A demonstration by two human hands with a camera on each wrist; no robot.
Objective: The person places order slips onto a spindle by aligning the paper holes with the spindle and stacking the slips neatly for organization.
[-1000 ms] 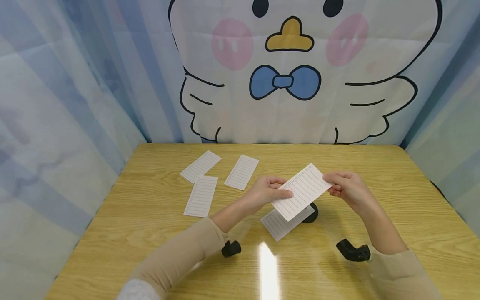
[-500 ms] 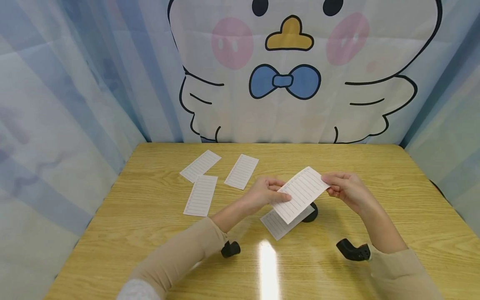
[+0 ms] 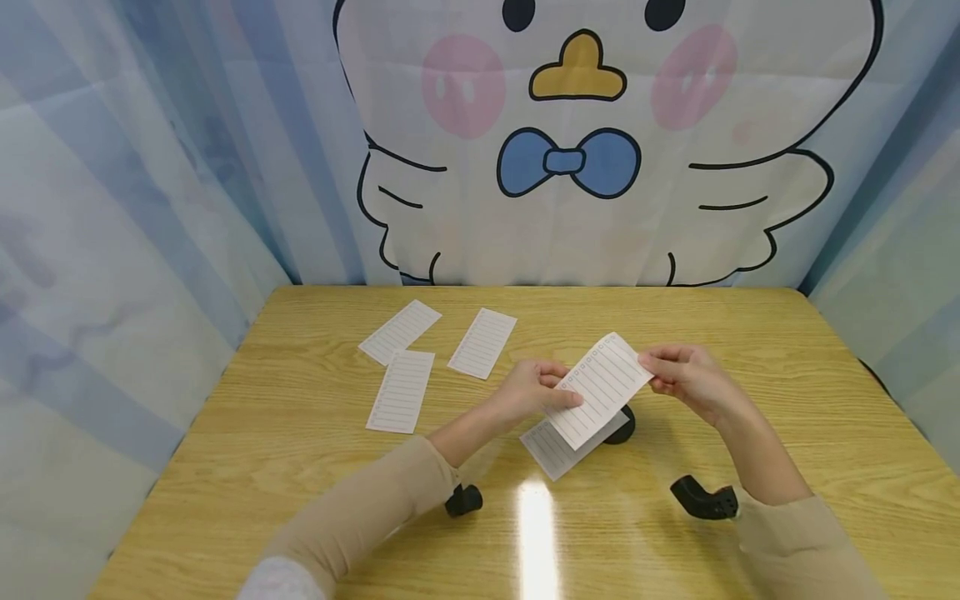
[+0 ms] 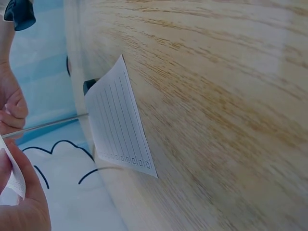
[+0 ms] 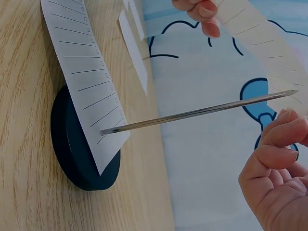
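Observation:
A white lined paper slip (image 3: 603, 387) with a row of small checkboxes is held raised between both hands. My left hand (image 3: 531, 390) pinches its left side, thumb on top. My right hand (image 3: 693, 382) pinches the far right corner. Beneath it stands a bill spike, a thin metal rod (image 5: 202, 110) on a round black base (image 5: 84, 159). The spike's tip overlaps the raised slip in the right wrist view. A second slip (image 4: 118, 120) is pierced by the rod and lies low over the base, partly hidden by the raised one in the head view.
Three more lined slips lie on the wooden table (image 3: 285, 467) to the left: one at the back (image 3: 400, 332), one nearer (image 3: 401, 392) overlapping its corner, one apart (image 3: 482, 343). Black wrist mounts (image 3: 463, 500) stick out from the sleeves. A printed curtain (image 3: 570, 233) hangs behind the table.
The raised slip has come down slightly and shifted a little left, now steeper and more bowed. My right hand has moved slightly left with it; my left hand has barely moved.

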